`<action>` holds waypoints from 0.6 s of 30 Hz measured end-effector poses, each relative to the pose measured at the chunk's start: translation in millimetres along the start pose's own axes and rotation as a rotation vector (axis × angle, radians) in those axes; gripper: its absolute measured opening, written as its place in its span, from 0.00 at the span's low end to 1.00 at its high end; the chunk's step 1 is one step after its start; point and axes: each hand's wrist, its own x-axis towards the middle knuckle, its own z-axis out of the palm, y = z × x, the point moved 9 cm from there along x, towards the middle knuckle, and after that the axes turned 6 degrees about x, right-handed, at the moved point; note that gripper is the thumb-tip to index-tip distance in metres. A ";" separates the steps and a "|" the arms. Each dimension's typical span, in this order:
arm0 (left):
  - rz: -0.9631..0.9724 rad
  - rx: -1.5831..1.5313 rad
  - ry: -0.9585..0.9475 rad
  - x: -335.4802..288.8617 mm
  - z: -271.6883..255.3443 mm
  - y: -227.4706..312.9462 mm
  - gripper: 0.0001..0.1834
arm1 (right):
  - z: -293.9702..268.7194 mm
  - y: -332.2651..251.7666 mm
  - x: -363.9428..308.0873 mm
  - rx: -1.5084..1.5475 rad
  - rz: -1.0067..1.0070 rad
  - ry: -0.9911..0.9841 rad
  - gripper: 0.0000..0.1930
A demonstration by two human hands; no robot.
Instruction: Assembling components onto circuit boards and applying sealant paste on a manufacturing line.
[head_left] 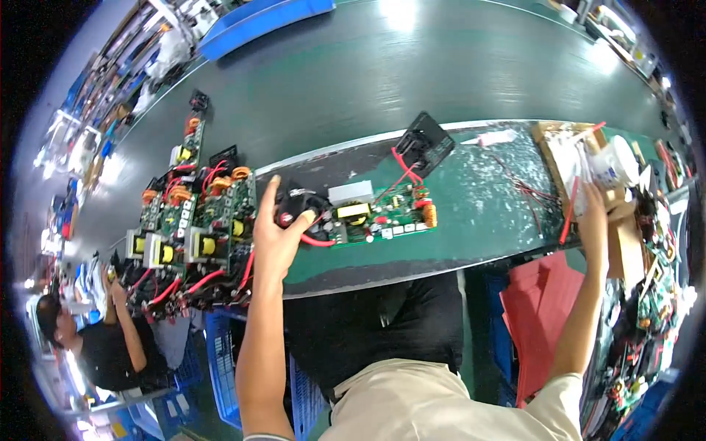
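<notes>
My left hand [278, 234] is at a black plastic end piece [300, 204], which lies between thumb and forefinger; the other fingers are mostly hidden. A thick red wire [318, 241] runs from this piece to a green circuit board [397, 229] with a yellow-wrapped transformer, a grey metal block and a copper coil. Thin red wires join the board to a black panel [426, 143] tilted at its far side. My right hand [592, 220] reaches into a shallow cardboard box [548, 147], its visible fingers stretched among pale contents. A red tube [569, 212] lies beside it.
Several similar boards [209, 213] stand packed at left. A white tube [491, 138] and loose wires [533, 192] lie on the bench. A white tub [616, 162] stands at right; red sheets [544, 309] lie below. A blue bin [265, 26] is at the back. Another person [110, 345] sits at left.
</notes>
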 end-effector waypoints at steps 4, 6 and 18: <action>-0.048 0.075 0.005 -1.2 -14.7 -5.6 0.46 | -38.4 -65.6 -10.9 0.249 -0.126 0.266 0.17; -0.045 0.066 0.007 -1.6 -15.2 -4.7 0.46 | -23.7 -82.6 -19.6 0.412 -0.129 0.257 0.16; -0.099 -0.036 0.075 24.2 -19.5 16.3 0.46 | 84.6 -227.7 -86.8 1.151 0.006 -0.073 0.11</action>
